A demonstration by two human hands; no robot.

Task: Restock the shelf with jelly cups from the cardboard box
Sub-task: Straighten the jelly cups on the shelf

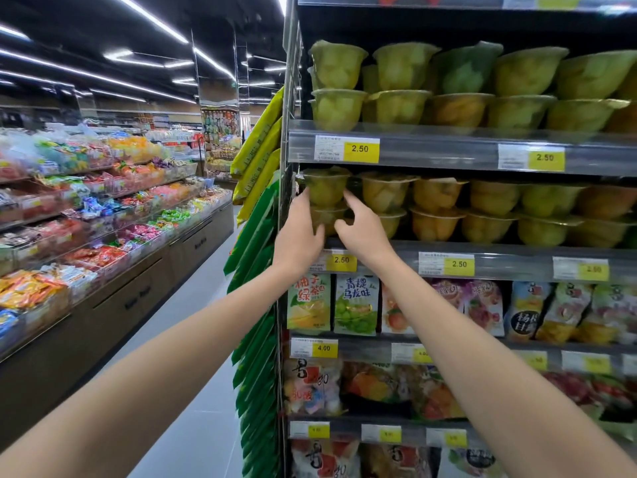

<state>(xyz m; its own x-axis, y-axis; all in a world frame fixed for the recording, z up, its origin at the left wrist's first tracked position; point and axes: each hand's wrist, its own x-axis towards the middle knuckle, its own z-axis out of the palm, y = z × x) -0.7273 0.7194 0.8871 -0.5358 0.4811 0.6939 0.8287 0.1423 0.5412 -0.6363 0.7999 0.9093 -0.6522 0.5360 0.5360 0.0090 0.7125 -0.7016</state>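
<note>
Jelly cups point(437, 194): stacked two high all along the middle shelf point(510, 252). Clear tubs, yellow and orange fruit inside (greener ones mostly on the tier above point(396, 108)).
End stack point(327, 198): far left end of that middle shelf, caught between both hands.
Top cup point(324, 184): sitting upright on the one under it, pale yellow chunks showing through.
Bottom cup point(329, 217): on the shelf itself, mostly hidden behind thumbs and knuckles.
Left hand point(299, 236): cupped round the left side of the end stack. Fingers up alongside the top cup, thumb pressed on the front of the bottom cup.
Right hand point(366, 232): forefinger stretched up, touching the right side of the top cup. Thumb hooked onto the bottom cup, other fingers curled under.
Price tags point(360, 149): yellow, 2.50 on both jelly rails, 4.00 one rail lower. One tag half covered by the left wrist.
Pouches point(356, 303): standing in a row on the tier below the cups, fruit pictures on the fronts, more bagged stuff further down.
Hanging packs point(256, 146): yellow ones up high, green ones below, clipped down the end of the unit just left of the hands.
Candy bins point(86, 201): well apart across the aisle, tiered, loads of bright wrapped sweets, kinda blurry.
</note>
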